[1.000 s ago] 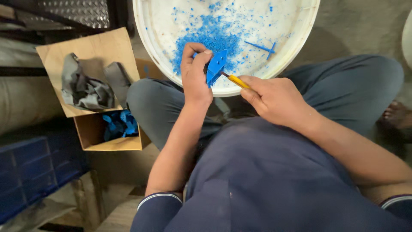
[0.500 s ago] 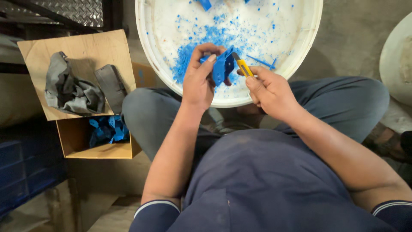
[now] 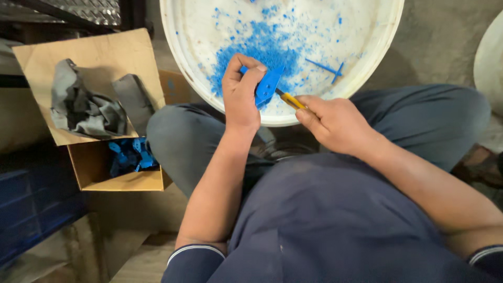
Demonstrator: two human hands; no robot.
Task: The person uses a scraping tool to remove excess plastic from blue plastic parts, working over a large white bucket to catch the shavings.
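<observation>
Left hand (image 3: 242,97) clamped on blue plastic part (image 3: 268,85) over white basin (image 3: 377,57), right hand (image 3: 335,123) fisted on yellow-handled knife (image 3: 289,99), blade touching part.

There were two hands: the left hand (image 3: 242,94) held one blue plastic part (image 3: 268,85), the right hand (image 3: 335,123) one yellow-handled knife (image 3: 290,99). One white tub (image 3: 377,57), one cardboard box (image 3: 94,173) and one grey cloth (image 3: 84,110) showed.

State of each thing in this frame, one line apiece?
Left hand: grips blue part.
Blue part: held above basin.
Right hand: grips knife.
Knife: tip at the part.
Basin: strewn with blue shavings.
Box: open, blue parts inside.
Grey cloth: crumpled on the flap.
</observation>
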